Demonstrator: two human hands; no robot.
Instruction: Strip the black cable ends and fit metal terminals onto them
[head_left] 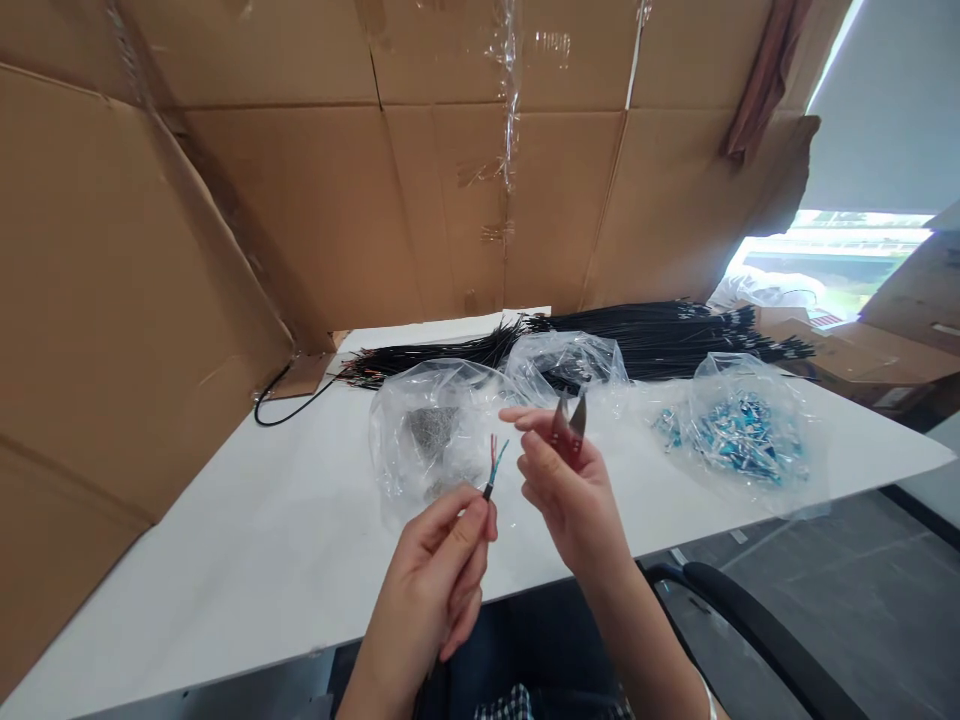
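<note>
Pinched between the thumb and fingers of my left hand [450, 560] is a black cable [488, 492]. Its stripped end points up, with thin red and blue-green wires [496, 460] fanned apart. My right hand [566, 490] is closed around a small pair of scissors [571, 425] with red on the handles. The blades stick up, slightly parted, and the rest of the handles is hidden in the palm. The right index finger reaches left, above the wire ends and apart from them.
A clear plastic bag [431, 425] of small grey pieces lies behind my hands. Bundles of black cables [637, 340] run along the table's back, before a cardboard wall [450, 200]. At right is a bag of blue-and-silver connectors [742, 435]. A chair armrest [765, 630] stands below the table edge.
</note>
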